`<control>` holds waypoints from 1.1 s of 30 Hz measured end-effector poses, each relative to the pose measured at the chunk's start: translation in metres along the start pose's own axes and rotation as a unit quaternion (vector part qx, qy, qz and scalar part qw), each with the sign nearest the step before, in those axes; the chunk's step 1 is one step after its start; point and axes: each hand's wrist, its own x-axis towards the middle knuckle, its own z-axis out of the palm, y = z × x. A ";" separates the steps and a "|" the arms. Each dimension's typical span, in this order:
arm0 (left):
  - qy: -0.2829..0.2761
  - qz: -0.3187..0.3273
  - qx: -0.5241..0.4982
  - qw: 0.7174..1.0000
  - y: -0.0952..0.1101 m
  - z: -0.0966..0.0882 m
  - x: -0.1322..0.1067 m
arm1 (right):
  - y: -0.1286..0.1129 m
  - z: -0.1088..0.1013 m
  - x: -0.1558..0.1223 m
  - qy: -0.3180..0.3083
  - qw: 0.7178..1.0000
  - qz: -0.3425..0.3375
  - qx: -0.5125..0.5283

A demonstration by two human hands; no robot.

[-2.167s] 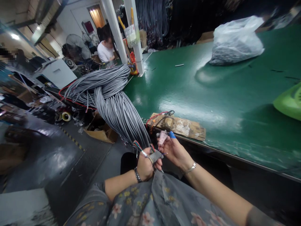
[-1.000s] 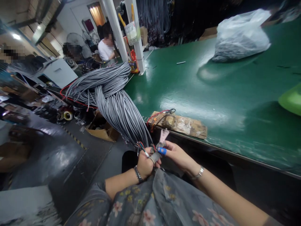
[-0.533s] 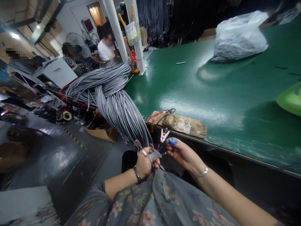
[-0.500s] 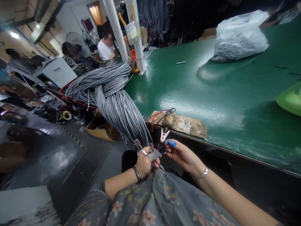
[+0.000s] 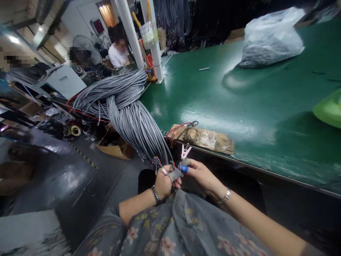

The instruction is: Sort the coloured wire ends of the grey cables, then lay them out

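My left hand (image 5: 163, 185) is closed around the end of a grey cable, its thumb wrapped in grey tape. Thin coloured wires (image 5: 157, 161) fan out above that fist. Right beside it, my right hand (image 5: 199, 175) pinches at the cable's loose wire ends, which the fingers mostly cover. Blue tape (image 5: 183, 168) wraps one of its digits and grey tape another. Just beyond the fingertips, a pale pink clip (image 5: 185, 152) stands at the bench edge. A thick bundle of grey cables (image 5: 137, 122) hangs over the bench corner towards my hands.
A worn wooden block (image 5: 204, 138) with red and black leads lies along the edge of the green bench (image 5: 255, 106). Farther back are a filled plastic bag (image 5: 271, 41) and a white post (image 5: 130, 33). A cardboard box (image 5: 115, 144) sits on the floor; people work at far left.
My right hand has moved left to meet the wire ends beside my left hand, its fingertips now together on them. My left hand keeps its hold and has hardly moved.
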 end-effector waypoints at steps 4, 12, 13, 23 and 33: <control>-0.010 -0.007 -0.002 1.000 0.002 0.000 0.001 | 0.000 0.000 0.000 0.000 1.000 0.005 0.025; -0.015 -0.006 -0.013 1.000 0.002 0.000 0.002 | -0.002 0.001 0.001 -0.005 0.999 0.023 0.023; -0.016 -0.005 -0.014 1.000 0.002 0.000 0.002 | -0.002 0.001 0.001 -0.008 0.999 0.027 0.029; -0.005 -0.015 -0.053 0.998 0.003 0.001 0.002 | 0.001 0.000 0.000 -0.025 0.997 0.046 0.063; -0.037 -0.026 -0.062 0.997 0.002 0.001 0.003 | 0.009 0.002 0.001 -0.025 0.988 0.074 0.130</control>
